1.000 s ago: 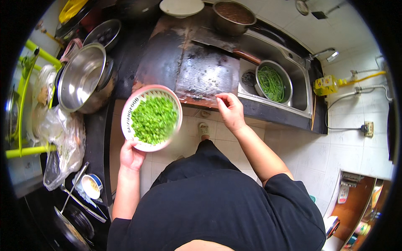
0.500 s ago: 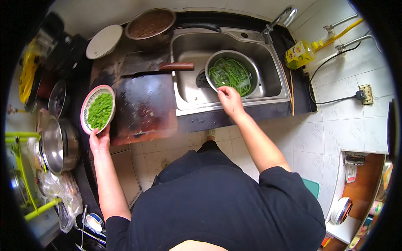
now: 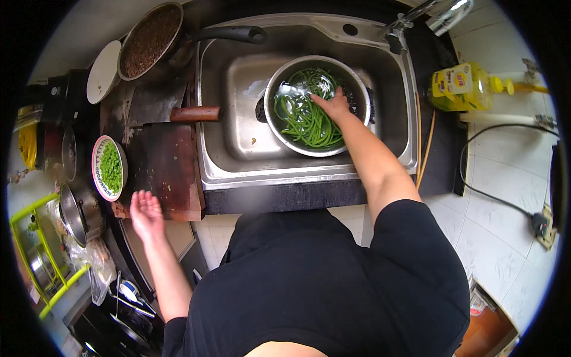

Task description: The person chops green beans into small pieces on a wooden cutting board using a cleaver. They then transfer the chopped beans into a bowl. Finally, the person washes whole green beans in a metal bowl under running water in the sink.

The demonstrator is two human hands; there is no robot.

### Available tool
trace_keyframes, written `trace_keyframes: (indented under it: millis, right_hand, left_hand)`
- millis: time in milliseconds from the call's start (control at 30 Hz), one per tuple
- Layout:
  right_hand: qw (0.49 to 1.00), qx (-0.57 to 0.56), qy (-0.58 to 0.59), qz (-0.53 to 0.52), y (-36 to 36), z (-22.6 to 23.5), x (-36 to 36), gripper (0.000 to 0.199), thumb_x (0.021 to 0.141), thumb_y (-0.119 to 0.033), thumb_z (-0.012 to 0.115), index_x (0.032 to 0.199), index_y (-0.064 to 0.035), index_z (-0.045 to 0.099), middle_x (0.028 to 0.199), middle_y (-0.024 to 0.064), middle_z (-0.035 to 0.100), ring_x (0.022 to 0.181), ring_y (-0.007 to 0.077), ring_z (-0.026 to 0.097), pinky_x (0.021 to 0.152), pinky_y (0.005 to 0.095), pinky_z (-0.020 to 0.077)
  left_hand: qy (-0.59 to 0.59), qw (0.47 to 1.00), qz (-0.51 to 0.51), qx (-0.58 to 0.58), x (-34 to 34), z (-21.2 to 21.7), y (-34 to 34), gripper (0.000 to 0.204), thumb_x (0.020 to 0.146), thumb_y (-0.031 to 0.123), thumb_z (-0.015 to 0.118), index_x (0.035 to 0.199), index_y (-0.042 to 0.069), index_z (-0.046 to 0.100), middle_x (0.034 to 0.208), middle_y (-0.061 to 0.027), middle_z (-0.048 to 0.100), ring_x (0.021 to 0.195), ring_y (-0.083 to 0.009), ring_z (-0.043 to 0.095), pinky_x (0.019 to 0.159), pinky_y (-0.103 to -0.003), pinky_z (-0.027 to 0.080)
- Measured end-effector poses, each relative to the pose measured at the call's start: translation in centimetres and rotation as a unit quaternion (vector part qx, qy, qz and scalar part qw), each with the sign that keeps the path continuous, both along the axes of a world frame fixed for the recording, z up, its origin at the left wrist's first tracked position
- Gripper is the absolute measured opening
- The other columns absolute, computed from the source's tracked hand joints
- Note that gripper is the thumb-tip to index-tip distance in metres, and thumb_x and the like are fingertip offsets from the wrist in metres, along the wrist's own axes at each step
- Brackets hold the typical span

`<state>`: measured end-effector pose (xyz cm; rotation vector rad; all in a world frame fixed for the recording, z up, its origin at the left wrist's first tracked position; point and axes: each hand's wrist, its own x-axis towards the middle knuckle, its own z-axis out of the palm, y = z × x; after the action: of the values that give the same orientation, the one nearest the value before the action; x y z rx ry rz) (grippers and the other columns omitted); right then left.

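Over the steel basin in the sink, my right hand reaches down with its fingers apart, at the water's surface or just above it. Long green beans lie in the water under and beside it; I see none gripped. At the left, my left hand is off the counter's front edge, fingers stretched out and nothing in it. Just beyond that hand stands a pink-rimmed bowl, apart from the fingers, holding chopped green pieces.
A cleaver lies on the dark cutting board, its handle toward the sink. Behind are a pan of brown food and a white plate. Chopsticks and a yellow bottle are right of the sink.
My left hand has let go of the bowl and drawn back from it. My right hand has moved from the basin's rim to over the beans. The whole view has shifted.
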<state>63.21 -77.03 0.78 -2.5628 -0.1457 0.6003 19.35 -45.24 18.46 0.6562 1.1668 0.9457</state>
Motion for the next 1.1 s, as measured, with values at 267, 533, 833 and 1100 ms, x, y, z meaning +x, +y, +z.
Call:
trace_keyframes:
  millis: [267, 533, 833, 1100]
  right_hand:
    - [0.984, 0.101, 0.083, 0.121, 6.6, 0.4, -5.4, 0.121, 0.055, -0.056, 0.074, 0.135, 0.0090, 0.012, 0.128, 0.0268, 0.040, 0.120, 0.0350, 0.041, 0.102, 0.0315, 0.0327]
    - [0.776, 0.405, 0.483, -0.031, 3.3, 5.3, -3.5, 0.046, 0.076, -0.007, 0.064, 0.117, 0.0026, 0.047, 0.101, 0.0155, 0.061, 0.085, 0.0250, 0.063, 0.074, 0.0355, 0.0534]
    - [0.857, 0.389, 0.337, 0.031, -1.5, 17.1, -3.0, 0.044, 0.082, -0.019, 0.060, 0.118, 0.0018, 0.046, 0.109, 0.0133, 0.059, 0.096, 0.0241, 0.060, 0.086, 0.0350, 0.0461]
    - [0.980, -0.029, -0.137, 0.139, -1.7, 7.4, -1.0, 0.042, 0.078, -0.025, 0.060, 0.109, 0.0029, 0.055, 0.101, 0.0237, 0.059, 0.099, 0.0364, 0.055, 0.086, 0.0400, 0.0430]
  left_hand:
    - [-0.007, 0.963, -0.268, -0.018, 8.7, 1.2, -13.0, 0.023, 0.092, 0.015, 0.047, 0.111, 0.003, 0.051, 0.099, -0.0086, 0.058, 0.088, -0.0173, 0.058, 0.071, -0.028, 0.050]
    - [-0.011, 0.921, -0.386, -0.052, 9.5, 0.2, -12.9, 0.023, 0.091, 0.015, 0.049, 0.111, 0.004, 0.051, 0.100, -0.0078, 0.058, 0.088, -0.0153, 0.058, 0.071, -0.027, 0.049]
    - [-0.013, 0.885, -0.461, -0.065, 9.2, -1.2, -10.6, 0.026, 0.091, 0.016, 0.048, 0.113, 0.003, 0.050, 0.102, -0.0065, 0.058, 0.089, -0.0125, 0.056, 0.075, -0.025, 0.046]
    - [0.039, 0.864, -0.499, -0.049, 10.4, -1.1, -11.9, 0.027, 0.091, 0.016, 0.048, 0.114, 0.003, 0.051, 0.105, -0.0070, 0.058, 0.090, -0.0118, 0.056, 0.076, -0.024, 0.045]
